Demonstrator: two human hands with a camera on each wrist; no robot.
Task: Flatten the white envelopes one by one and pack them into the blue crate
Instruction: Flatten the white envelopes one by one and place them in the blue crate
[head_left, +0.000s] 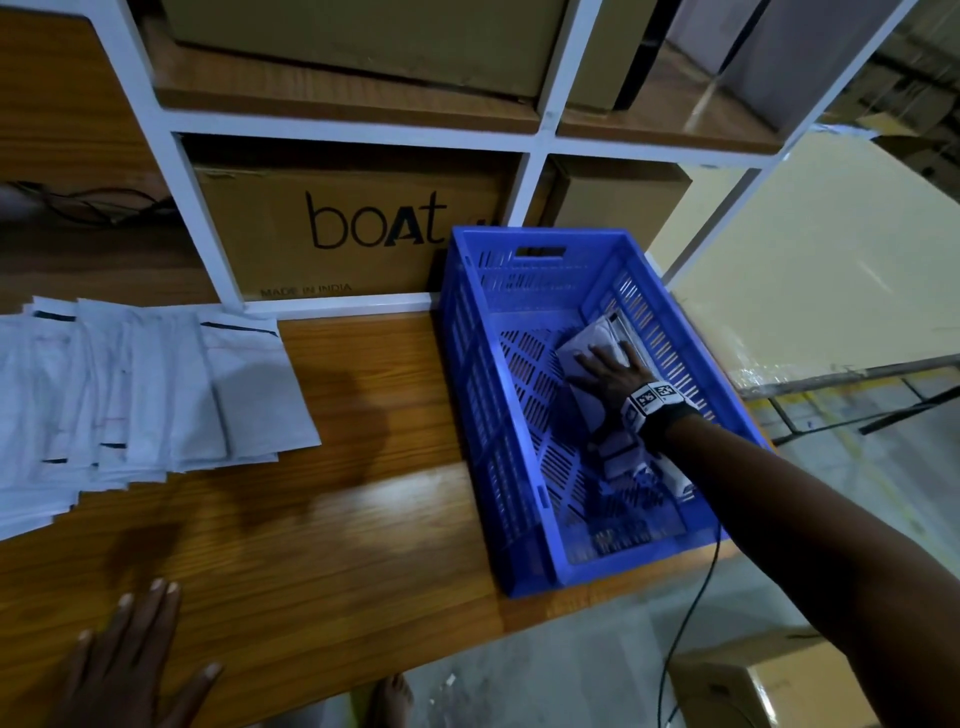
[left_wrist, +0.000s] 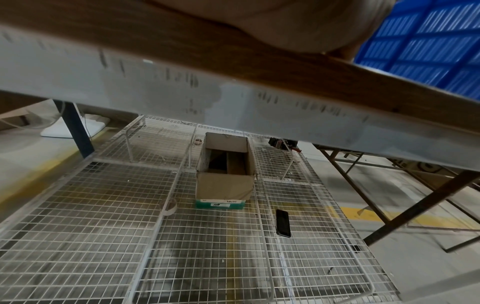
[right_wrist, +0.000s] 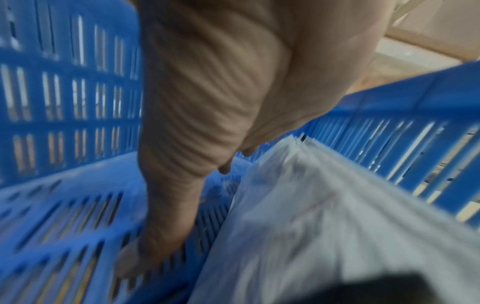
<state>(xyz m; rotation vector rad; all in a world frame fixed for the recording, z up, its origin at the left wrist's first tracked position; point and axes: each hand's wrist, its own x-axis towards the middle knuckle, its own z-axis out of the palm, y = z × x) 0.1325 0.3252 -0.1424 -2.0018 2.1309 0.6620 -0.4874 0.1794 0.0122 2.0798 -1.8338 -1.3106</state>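
My right hand (head_left: 615, 375) is down inside the blue slotted plastic crate (head_left: 470, 332), which sits on the right part of the brown wood-grain table (head_left: 337, 509) with its far end close against the white shelf frame (head_left: 332, 304). The hand lies flat, fingers straight and a little spread, pressing on the stack of white paper envelopes (head_left: 587, 345) packed along the crate's right wall. From the right wrist view the stack (right_wrist: 311, 216) leans against that slotted wall, my thumb (right_wrist: 145, 257) reaches down to the crate's perforated floor beside it, and the rest is too blurred to tell which fingers touch the paper. A band with black-and-white square markers (head_left: 652, 397) wraps my right wrist, and a thin black cable (head_left: 691, 613) hangs from under my forearm past the table's edge. My left hand (head_left: 130, 660) rests palm down near the front left of the table, fingers extended and spread, holding nothing. The fanned pile of loose white envelopes (head_left: 130, 395) waits on the table's left side, well apart from the crate. On the shelf behind stands a brown cardboard box printed "boAt" (head_left: 353, 234). Under the table, the left wrist view shows a white wire-mesh rack (left_wrist: 207, 246), an open cardboard carton (left_wrist: 224, 164) and a dark phone (left_wrist: 283, 223) lying on it.
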